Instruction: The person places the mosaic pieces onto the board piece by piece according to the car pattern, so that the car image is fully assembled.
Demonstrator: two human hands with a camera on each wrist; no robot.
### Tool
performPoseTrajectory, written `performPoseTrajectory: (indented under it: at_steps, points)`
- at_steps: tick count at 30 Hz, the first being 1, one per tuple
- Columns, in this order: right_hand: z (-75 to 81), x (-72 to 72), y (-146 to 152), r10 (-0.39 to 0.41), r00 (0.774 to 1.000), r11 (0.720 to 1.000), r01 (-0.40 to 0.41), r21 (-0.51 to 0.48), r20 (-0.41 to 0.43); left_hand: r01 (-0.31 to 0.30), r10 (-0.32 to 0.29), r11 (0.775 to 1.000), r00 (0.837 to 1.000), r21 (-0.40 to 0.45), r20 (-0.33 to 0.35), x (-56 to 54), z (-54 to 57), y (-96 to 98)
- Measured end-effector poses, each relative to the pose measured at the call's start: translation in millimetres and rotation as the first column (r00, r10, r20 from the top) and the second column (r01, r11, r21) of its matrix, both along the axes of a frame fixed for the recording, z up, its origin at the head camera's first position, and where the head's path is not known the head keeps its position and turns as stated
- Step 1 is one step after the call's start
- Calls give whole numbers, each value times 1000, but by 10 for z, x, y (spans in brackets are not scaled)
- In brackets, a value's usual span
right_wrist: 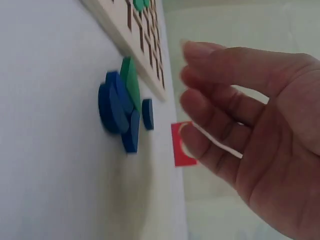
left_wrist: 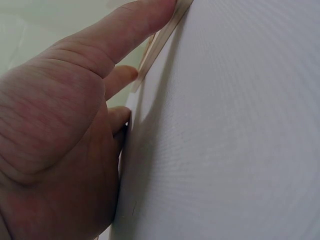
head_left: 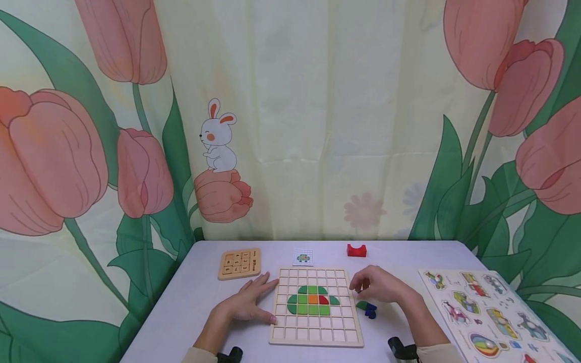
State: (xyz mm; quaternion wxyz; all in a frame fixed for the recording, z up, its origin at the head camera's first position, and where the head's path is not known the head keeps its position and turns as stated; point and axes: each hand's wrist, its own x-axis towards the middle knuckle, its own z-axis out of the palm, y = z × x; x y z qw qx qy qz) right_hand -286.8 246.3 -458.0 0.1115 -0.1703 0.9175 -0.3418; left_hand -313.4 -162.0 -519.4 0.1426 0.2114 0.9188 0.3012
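Note:
A wooden grid board point(head_left: 278, 339) lies on the white table. Several green tiles point(head_left: 301, 308), an orange tile point(head_left: 313, 299) and a red tile point(head_left: 323, 300) form a rounded shape in its middle cells. My left hand point(head_left: 248, 300) lies along the board's left edge with fingers spread, the thumb at the rim. Beyond the right edge hovers my right hand point(head_left: 379, 283), its fingers loosely bent; the right wrist view shows nothing between them. Below it on the table sit a green piece point(right_wrist: 131, 82) and several blue pieces point(right_wrist: 114, 107), bunched close to the board's corner.
Behind the board lies a small pattern card point(head_left: 303, 257) with a similar coloured shape. A wooden number puzzle point(head_left: 239, 263) is at the back left, and a red notched block point(head_left: 356, 250) at the back right. A large picture sheet point(head_left: 499, 312) covers the right side.

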Motion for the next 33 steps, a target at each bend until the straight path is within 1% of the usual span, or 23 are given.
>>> performPoseTrajectory:
  at_steps: [3, 6, 10, 16, 21, 29, 33]
  points:
    - [-39, -6, 49, -23, 999, 998, 21, 56, 34, -1, 1, 1000, 1000, 3, -1, 1, 0, -4]
    - [-66, -11, 55, -44, 997, 995, 38, 92, 59, -4, 4, 1000, 1000, 1, 1, 2, -1, -5]
    - [-89, -7, 34, -64, 995, 993, 55, 108, 77, -1, 1, 1000, 1000, -1, 1, 2, -1, -2]
    - [-114, -5, 17, -87, 993, 990, 78, 122, 74, 6, -6, 1000, 1000, 0, -2, 15, 17, -4]
    - [-133, -15, 15, -78, 994, 988, 68, 135, 70, 14, -14, 1000, 1000, 6, -11, 24, 27, -2]
    - [-164, -25, 3, -40, 994, 992, 27, 125, 106, 12, -11, 1000, 1000, 13, -6, 33, 25, 1]
    - [-156, -21, -8, -42, 993, 991, 29, 127, 107, 15, -15, 1000, 1000, 7, -12, 33, 22, 1]
